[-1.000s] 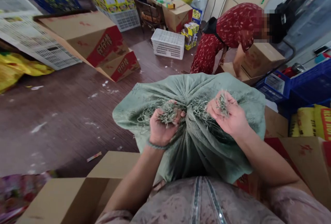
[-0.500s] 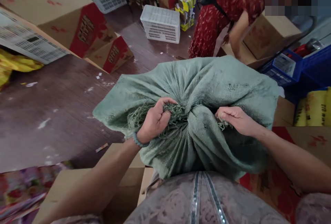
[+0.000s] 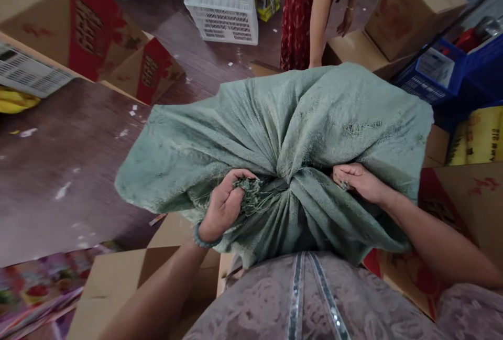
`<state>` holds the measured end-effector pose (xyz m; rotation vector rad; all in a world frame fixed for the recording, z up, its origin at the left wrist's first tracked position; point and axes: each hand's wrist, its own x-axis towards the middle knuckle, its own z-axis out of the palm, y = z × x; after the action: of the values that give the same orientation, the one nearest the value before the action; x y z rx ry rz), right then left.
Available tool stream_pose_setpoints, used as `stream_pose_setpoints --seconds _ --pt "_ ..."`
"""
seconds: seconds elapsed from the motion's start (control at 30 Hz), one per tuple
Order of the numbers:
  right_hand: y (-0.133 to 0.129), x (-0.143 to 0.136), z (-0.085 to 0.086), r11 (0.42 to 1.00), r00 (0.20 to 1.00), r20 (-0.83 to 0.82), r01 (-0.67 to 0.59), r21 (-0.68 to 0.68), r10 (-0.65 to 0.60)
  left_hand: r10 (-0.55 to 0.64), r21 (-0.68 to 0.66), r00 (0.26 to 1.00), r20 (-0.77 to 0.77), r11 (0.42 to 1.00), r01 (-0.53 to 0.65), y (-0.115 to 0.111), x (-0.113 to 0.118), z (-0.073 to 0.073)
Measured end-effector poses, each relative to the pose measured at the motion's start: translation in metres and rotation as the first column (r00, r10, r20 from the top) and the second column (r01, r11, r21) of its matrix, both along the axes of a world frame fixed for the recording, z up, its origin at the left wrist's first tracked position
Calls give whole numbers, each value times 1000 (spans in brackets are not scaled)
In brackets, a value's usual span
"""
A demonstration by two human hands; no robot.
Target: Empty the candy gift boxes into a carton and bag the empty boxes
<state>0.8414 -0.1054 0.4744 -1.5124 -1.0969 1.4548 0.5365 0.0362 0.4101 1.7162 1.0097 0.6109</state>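
A big green woven sack (image 3: 346, 104) lies across the front of my body, its cloth gathered and twisted into a knot at the middle. My left hand (image 3: 226, 204), with a beaded bracelet at the wrist, is closed around a frayed, stringy end of the sack left of the knot. On the other side my right hand (image 3: 359, 180) grips another end of the sack cloth, with a few frayed threads at its fingers. Folds of cloth spread out from the knot, and the sack's underside is hidden.
Cardboard boxes (image 3: 47, 20) with red panels stand at the left. A white plastic crate (image 3: 223, 12) sits on the floor ahead. Beyond the sack, a person in red (image 3: 296, 10) bends beside more boxes (image 3: 416, 10). Blue crates (image 3: 432, 70) and yellow packs (image 3: 485, 133) are at the right.
My hands have drawn farther apart, the left one moving left and slightly down. The knot looks tighter and the sack spreads wider. The person in red has shifted position.
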Motion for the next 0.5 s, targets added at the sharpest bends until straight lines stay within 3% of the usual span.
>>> stream_pose_setpoints --seconds 0.13,0.27,0.37,0.5 --pt "-25 1 -15 999 999 11 41 -6 -41 57 -111 998 12 992 -55 -21 -11 -7" --pt "-50 -2 -20 992 992 -29 125 -16 -126 178 -255 981 84 955 -151 -42 -33 4" --pt "-64 -13 -13 986 978 -128 165 8 -163 288 -409 954 84 883 -231 -54 -50 25" --pt "-68 -30 11 991 981 -149 129 44 -121 365 -362 928 74 877 -316 -60 -63 42"
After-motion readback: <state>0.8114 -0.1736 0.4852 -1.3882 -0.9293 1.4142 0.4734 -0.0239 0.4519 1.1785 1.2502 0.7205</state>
